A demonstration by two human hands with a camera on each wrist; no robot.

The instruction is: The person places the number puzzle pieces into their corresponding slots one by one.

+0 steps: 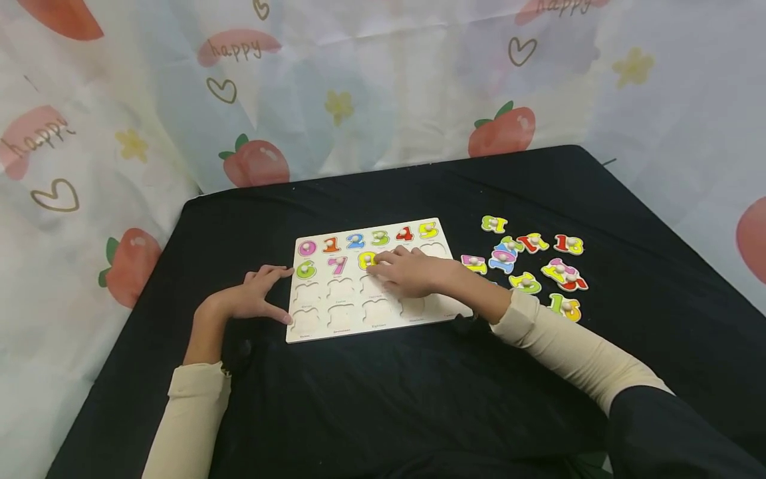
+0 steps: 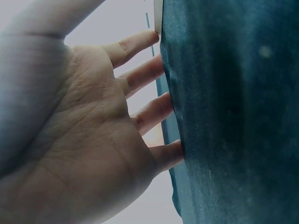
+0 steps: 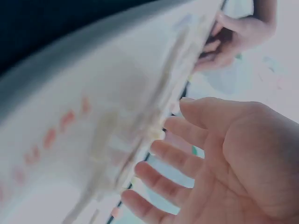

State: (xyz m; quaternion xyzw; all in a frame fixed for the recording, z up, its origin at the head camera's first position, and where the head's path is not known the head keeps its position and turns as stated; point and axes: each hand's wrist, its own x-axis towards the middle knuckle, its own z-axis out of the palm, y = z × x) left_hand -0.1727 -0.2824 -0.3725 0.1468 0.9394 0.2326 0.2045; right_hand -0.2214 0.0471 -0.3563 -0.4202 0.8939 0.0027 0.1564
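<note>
A pale wooden number board (image 1: 323, 334) lies on the black cloth, with coloured knobbed numbers 0 to 7 in its upper rows. My right hand (image 1: 413, 271) reaches over the board, its fingertips at the yellow 8 piece (image 1: 364, 259), which they partly cover. In the right wrist view the right hand's fingers (image 3: 163, 184) are loosely extended and spread, close to the board's surface. At the board's left edge rests my left hand (image 1: 251, 295), thumb and fingers spread apart. Its fingers (image 2: 152, 112) reach down to the cloth in the left wrist view.
Several loose number pieces lie right of the board, among them a 13 (image 1: 568, 245), a green and yellow piece (image 1: 494, 224) and overlapping ones (image 1: 503, 258). The board's lower rows show shaped recesses (image 1: 341, 316). A patterned curtain (image 1: 383, 86) hangs behind the table.
</note>
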